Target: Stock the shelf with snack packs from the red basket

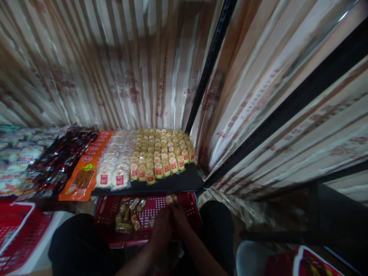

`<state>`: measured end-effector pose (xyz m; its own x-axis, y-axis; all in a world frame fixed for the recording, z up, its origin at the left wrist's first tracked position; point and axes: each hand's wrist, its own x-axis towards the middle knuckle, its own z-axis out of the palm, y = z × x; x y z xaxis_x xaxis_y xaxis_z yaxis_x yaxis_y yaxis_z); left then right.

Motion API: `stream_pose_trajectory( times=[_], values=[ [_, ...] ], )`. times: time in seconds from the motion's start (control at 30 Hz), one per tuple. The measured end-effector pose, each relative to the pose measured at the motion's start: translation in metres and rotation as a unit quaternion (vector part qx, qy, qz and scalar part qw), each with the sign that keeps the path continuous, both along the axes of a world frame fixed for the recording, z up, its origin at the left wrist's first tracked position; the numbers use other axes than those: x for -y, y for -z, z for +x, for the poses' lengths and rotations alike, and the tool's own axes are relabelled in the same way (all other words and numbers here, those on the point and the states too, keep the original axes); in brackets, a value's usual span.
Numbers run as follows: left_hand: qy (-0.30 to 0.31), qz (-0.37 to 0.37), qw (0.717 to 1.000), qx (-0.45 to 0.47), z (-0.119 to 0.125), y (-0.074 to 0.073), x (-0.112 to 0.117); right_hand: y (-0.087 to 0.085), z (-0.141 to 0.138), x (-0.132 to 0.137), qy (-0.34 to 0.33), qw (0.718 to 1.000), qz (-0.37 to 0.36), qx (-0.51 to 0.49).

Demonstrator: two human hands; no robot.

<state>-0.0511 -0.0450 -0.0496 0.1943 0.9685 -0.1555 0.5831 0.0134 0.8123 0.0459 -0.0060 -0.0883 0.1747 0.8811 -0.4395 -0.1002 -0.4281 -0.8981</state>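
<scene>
Across the upper frame, striped printed curtains (pixel 120 69) hang behind a dark display surface (pixel 178 182) packed with goods: at its centre, rows of small yellow snack packets (pixel 161 151); left of them round white packets (pixel 113 168), flat orange pouches (pixel 82 178) and dark red wrappers (pixel 61 159). Below the surface edge, at lower centre, sits a red plastic basket (pixel 193 207) still holding a few of the small yellow packets (pixel 126 218) loose on its mesh floor. Over the basket's right half, the left hand (pixel 161 230) and right hand (pixel 181 222) meet, fingers pressed together; whether either grip encloses a packet cannot be told in the dim, blurred light. The packets look light, soft and crinkly, likely slick in film wrap, best pinched across the flat body or by a sealed end, without squeezing the contents.
</scene>
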Motion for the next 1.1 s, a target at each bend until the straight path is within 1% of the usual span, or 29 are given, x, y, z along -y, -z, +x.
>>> stream_pose_trajectory(
  times=[0.13,0.23,0.3,0.43,0.53,0.63,0.73,0.8,0.9,1.0,1.1],
  values=[
    [-0.046,0.001,0.997,0.059,0.001,-0.007,-0.002,-0.017,0.006,0.005,0.022,0.999,0.026,-0.03],
    [-0.09,0.007,0.991,0.096,0.001,-0.016,-0.006,-0.034,0.014,0.011,-0.003,0.997,0.044,-0.058],
    [-0.105,0.006,0.987,0.121,0.001,-0.023,-0.009,-0.045,0.02,0.015,-0.02,0.996,0.059,-0.065],
    [-0.092,-0.014,0.982,0.164,0.005,-0.038,-0.015,-0.066,0.03,0.019,-0.034,0.993,0.092,-0.063],
    [-0.094,-0.035,0.98,0.173,0.01,-0.046,-0.021,-0.08,0.033,0.016,-0.042,0.987,0.122,-0.093],
    [-0.096,-0.042,0.981,0.166,0.014,-0.054,-0.029,-0.091,0.033,0.012,-0.034,0.981,0.138,-0.134],
    [-0.096,-0.029,0.985,0.138,0.016,-0.063,-0.038,-0.097,0.032,0.006,-0.025,0.978,0.148,-0.142],
    [-0.091,-0.02,0.987,0.128,0.017,-0.068,-0.044,-0.097,0.033,0.002,-0.021,0.98,0.16,-0.112],
    [-0.087,-0.002,0.989,0.118,0.021,-0.074,-0.054,-0.095,0.034,-0.006,0.003,0.981,0.194,-0.001],
    [-0.088,0.031,0.991,0.092,0.027,-0.08,-0.064,-0.091,0.036,-0.013,0.035,0.964,0.23,0.129],
    [-0.082,0.055,0.993,0.061,0.034,-0.087,-0.074,-0.09,0.036,-0.019,0.059,0.937,0.251,0.236]
  ],
)
